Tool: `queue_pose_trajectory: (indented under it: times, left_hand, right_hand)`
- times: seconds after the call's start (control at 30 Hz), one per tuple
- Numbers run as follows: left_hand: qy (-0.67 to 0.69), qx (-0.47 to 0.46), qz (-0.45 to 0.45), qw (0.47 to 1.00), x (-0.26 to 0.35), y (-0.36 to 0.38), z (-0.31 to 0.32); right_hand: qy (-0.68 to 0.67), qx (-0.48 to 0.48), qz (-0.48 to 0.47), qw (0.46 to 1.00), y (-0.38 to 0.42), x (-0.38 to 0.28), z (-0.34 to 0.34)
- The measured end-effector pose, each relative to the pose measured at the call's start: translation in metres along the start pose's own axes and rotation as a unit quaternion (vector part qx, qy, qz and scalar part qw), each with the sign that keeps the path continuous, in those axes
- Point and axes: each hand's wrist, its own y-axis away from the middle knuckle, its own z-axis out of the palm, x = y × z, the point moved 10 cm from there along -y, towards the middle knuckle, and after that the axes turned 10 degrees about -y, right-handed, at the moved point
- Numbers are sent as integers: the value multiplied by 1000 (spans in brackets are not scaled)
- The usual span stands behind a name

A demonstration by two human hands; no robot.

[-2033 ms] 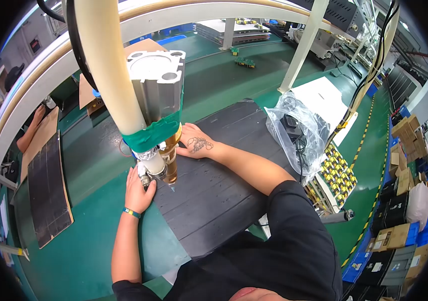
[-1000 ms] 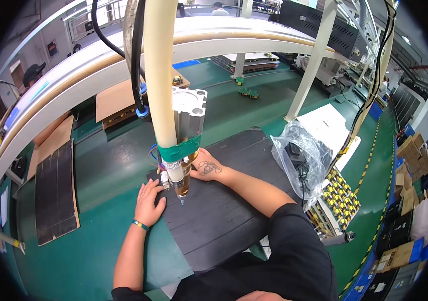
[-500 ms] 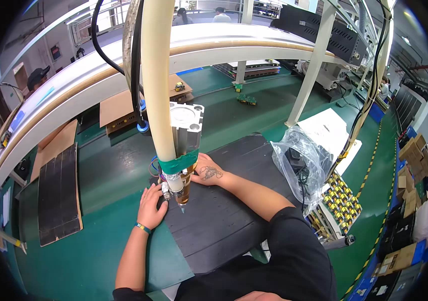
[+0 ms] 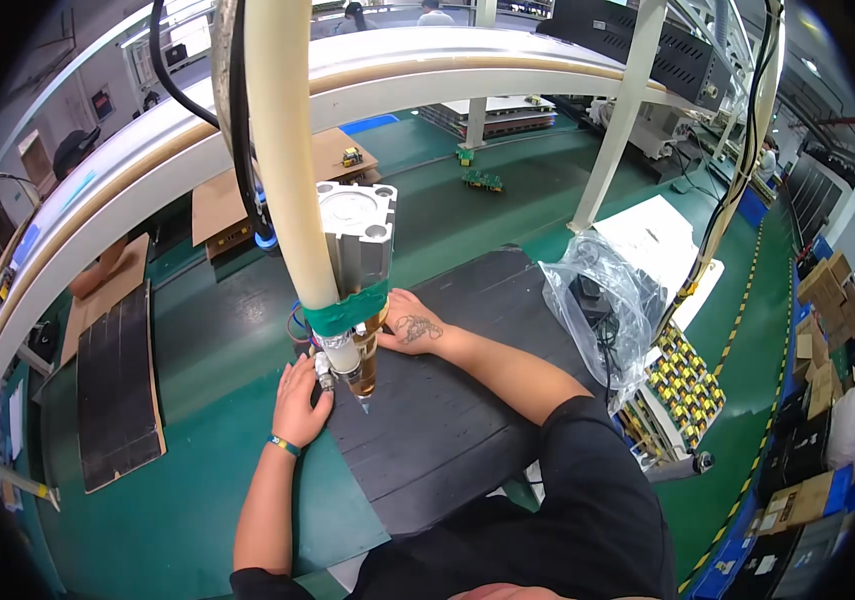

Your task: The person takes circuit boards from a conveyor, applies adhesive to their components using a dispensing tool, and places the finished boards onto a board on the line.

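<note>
My left hand (image 4: 301, 402) lies with its fingers stretched out where the green mat (image 4: 197, 445) meets a black board (image 4: 447, 440), holding nothing. Just to its right hangs a dispensing nozzle (image 4: 360, 372) with an amber body and a thin tip pointing down at the board. Green tape (image 4: 347, 312) binds it to a thick cream tube (image 4: 285, 150), beside a metal cylinder block (image 4: 359, 232). My right hand (image 4: 414, 324) rests over the black board on the other side of the nozzle. Its fingers are hidden behind the nozzle and tape.
A clear plastic bag (image 4: 612, 300) and a rack of yellow-and-green parts (image 4: 685, 385) stand at right. Across the green bench are another black board (image 4: 119, 385), cardboard sheets (image 4: 232, 205) and small green circuit boards (image 4: 482, 180). A person's arm (image 4: 97, 270) shows at far left.
The view has shifted a little, so the tube and nozzle appear further left. Both my hands keep about the same places beside the nozzle. The person at left has bent an arm over the cardboard.
</note>
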Motion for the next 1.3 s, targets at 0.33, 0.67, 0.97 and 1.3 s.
queue_pose_trajectory:
  times: [0.33, 0.67, 0.97, 1.3]
  left_hand:
    - [-4, 6, 7, 1000, 1, -2, -1]
    - [-53, -8, 51, 997, 18, 1, 1]
    - [-78, -72, 89, 990, 45, 7, 13]
    - [-51, -109, 94, 988, 51, -1, 25]
  right_hand:
    - [8, -1, 3, 1000, 0, 0, 1]
    - [11, 17, -8, 1000, 1, -2, -1]
    - [-42, 49, -8, 998, -5, 15, -9]
    - [163, 146, 278, 935, -54, 212, -123]
